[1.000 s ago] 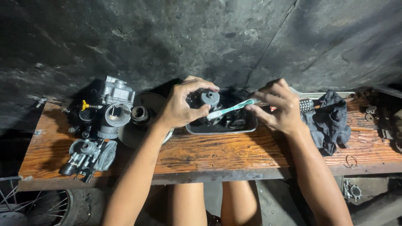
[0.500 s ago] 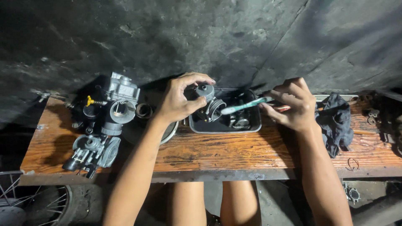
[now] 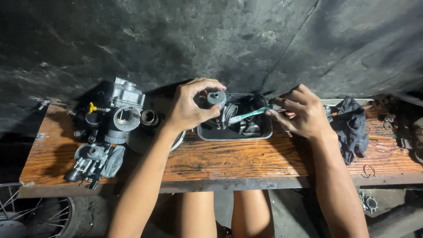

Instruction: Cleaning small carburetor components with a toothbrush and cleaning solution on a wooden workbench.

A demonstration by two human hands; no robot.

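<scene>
Teal toothbrush [image 3: 252,114] sits in R hand [image 3: 298,112], fingers pinched narrow round the handle end. Its long axis runs roughly L-R across the view w/ a slight tilt; head end points toward the L hand and dips lower, over the tray [image 3: 233,135]. L hand [image 3: 189,107] holds a small round grey part [image 3: 216,97] up between thumb & fingertips, tight grip, just above the tray's back-left corner. Brush tip is near that part; touching or not, can't tell. Tray is a dark rectangular metal pan w/ more small parts inside, on a worn wood bench [image 3: 246,161]. Carb body [image 3: 121,110] stands well L of the tray, a 2nd carb [image 3: 94,161] in front of it near the bench edge. Dark rag [image 3: 352,123] lies just R of the R hand.
</scene>
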